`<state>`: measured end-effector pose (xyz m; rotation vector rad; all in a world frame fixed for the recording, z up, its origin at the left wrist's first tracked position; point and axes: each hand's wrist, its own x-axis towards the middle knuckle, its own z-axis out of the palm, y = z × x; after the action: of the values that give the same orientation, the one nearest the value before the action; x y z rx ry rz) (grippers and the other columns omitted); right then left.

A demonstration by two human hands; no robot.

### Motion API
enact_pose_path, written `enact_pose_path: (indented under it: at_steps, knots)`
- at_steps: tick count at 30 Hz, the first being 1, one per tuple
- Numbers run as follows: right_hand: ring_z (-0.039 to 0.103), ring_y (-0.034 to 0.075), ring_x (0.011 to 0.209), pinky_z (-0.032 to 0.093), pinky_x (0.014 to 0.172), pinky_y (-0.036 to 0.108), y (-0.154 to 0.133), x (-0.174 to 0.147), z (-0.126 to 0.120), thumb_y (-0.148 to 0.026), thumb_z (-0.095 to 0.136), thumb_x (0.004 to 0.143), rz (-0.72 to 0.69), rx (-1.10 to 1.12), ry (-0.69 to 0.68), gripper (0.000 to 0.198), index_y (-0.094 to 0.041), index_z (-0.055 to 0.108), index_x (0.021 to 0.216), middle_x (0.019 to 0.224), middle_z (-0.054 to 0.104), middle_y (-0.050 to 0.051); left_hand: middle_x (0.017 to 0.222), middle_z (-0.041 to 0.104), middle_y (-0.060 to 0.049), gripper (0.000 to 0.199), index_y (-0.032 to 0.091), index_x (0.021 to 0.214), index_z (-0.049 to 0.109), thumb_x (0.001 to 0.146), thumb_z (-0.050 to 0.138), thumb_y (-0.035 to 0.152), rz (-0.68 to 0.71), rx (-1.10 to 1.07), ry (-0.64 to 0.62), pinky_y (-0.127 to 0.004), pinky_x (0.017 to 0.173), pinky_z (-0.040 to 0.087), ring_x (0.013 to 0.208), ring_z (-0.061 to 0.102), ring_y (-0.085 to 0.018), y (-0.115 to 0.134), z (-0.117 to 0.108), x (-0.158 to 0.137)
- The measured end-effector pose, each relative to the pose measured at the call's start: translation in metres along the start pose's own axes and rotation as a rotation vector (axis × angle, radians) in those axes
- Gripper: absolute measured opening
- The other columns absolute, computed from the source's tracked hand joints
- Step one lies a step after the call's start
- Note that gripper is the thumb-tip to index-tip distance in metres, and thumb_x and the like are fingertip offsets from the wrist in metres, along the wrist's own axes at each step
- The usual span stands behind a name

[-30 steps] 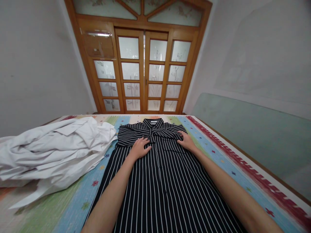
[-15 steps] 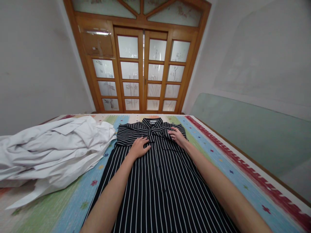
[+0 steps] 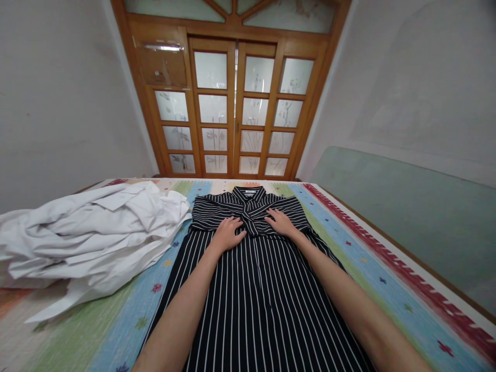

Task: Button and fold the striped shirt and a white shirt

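A black shirt with white stripes (image 3: 251,289) lies front up before me, its collar at the far end. Both sleeves are folded inward across the chest and cross near the middle, below the collar. My left hand (image 3: 228,234) rests flat on the left sleeve and the shirt front, fingers stretched out. On the right sleeve lies my right hand (image 3: 280,222), fingers spread and pressing lightly on the cloth. Neither hand grips the fabric.
A rumpled heap of white cloth (image 3: 96,227) sits to the left of the shirt. Beneath both spreads a colourful striped cover (image 3: 372,258). Wooden doors with glass panes (image 3: 234,113) stand beyond the far edge, and a pale green panel (image 3: 403,201) leans along the right wall.
My right hand has let go of the right sleeve, which now lies flatter across the chest over to the middle. The left hand stays on the shirt. The view has shifted slightly.
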<state>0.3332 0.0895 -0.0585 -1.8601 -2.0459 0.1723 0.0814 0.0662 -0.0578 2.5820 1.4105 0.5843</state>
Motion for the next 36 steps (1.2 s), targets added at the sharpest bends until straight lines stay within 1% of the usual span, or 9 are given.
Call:
enact_pose_path:
  at_steps: [2,5,11,16,22,26,31,34,36]
  knots:
    - [0.028,0.027,0.143,0.022,0.115,0.044,0.003,0.000,0.001,-0.042,0.035,0.099,0.031,-0.109,-0.063,0.052,-0.017,0.046,0.143,0.154,0.036,0.009,0.143,0.052,-0.008,0.048,0.019,0.130,0.060,0.092,0.048,0.046,0.002,-0.006,0.005,-0.045,0.117,0.025,0.138,0.040,-0.028,0.000,0.000,0.000]
    - [0.021,0.027,0.146,0.019,0.116,0.048,0.005,0.003,-0.001,-0.048,0.022,0.101,0.105,-0.197,-0.127,0.056,-0.024,0.036,0.149,0.159,0.026,0.005,0.143,0.052,-0.008,0.047,0.020,0.129,0.061,0.092,0.049,0.045,0.004,-0.009,0.007,-0.046,0.117,0.025,0.138,0.040,-0.027,0.000,0.001,0.001]
    - [0.019,0.028,0.147,0.016,0.117,0.049,0.025,0.013,-0.010,-0.054,0.017,0.099,0.238,-0.270,-0.147,0.061,-0.026,0.026,0.153,0.161,0.021,0.004,0.142,0.053,-0.009,0.048,0.017,0.131,0.060,0.092,0.049,0.044,0.001,-0.002,0.001,-0.045,0.117,0.025,0.138,0.040,-0.027,0.000,0.001,0.001]
    - [0.019,0.029,0.146,0.016,0.116,0.051,0.050,0.017,-0.014,-0.056,0.017,0.098,0.281,-0.274,-0.125,0.062,-0.027,0.027,0.153,0.160,0.022,0.004,0.143,0.052,-0.009,0.048,0.017,0.132,0.058,0.093,0.048,0.044,-0.002,0.004,-0.013,-0.045,0.117,0.025,0.139,0.038,-0.028,0.000,0.000,0.000]
    - [0.022,0.029,0.145,0.017,0.117,0.048,0.077,0.021,-0.017,-0.055,0.023,0.097,0.271,-0.271,-0.091,0.063,-0.025,0.031,0.152,0.159,0.025,0.006,0.144,0.051,-0.008,0.049,0.018,0.133,0.057,0.093,0.047,0.045,-0.002,0.006,-0.026,-0.046,0.118,0.024,0.140,0.037,-0.027,0.000,0.000,0.000]
    - [0.023,0.030,0.145,0.019,0.115,0.053,0.090,0.023,-0.018,-0.053,0.020,0.098,0.322,-0.260,-0.052,0.063,-0.022,0.033,0.151,0.159,0.026,0.009,0.144,0.051,-0.007,0.048,0.020,0.133,0.058,0.093,0.046,0.045,0.001,0.001,-0.020,-0.047,0.118,0.024,0.140,0.037,-0.026,-0.001,0.001,0.000]
    - [0.023,0.036,0.144,0.015,0.114,0.058,0.094,0.025,-0.018,-0.057,0.021,0.096,0.408,-0.267,-0.019,0.066,-0.021,0.035,0.150,0.158,0.028,0.010,0.144,0.051,-0.007,0.047,0.021,0.131,0.059,0.092,0.048,0.045,-0.011,-0.005,-0.018,-0.047,0.117,0.024,0.140,0.038,-0.027,0.000,0.000,0.000]
    - [0.022,0.038,0.143,0.013,0.114,0.060,0.089,0.025,-0.019,-0.055,0.028,0.096,0.389,-0.306,0.041,0.063,-0.019,0.044,0.145,0.156,0.033,0.012,0.144,0.052,-0.007,0.047,0.020,0.131,0.059,0.092,0.048,0.044,-0.010,-0.007,-0.009,-0.046,0.117,0.024,0.139,0.039,-0.026,0.001,0.000,0.000]
    - [0.029,0.037,0.140,0.018,0.114,0.057,0.083,0.025,-0.019,-0.046,0.034,0.095,0.338,-0.316,0.108,0.056,-0.019,0.048,0.142,0.154,0.035,0.012,0.143,0.053,-0.008,0.046,0.020,0.129,0.060,0.092,0.049,0.043,-0.003,-0.005,-0.002,-0.045,0.117,0.025,0.138,0.040,-0.027,0.002,-0.001,0.001]
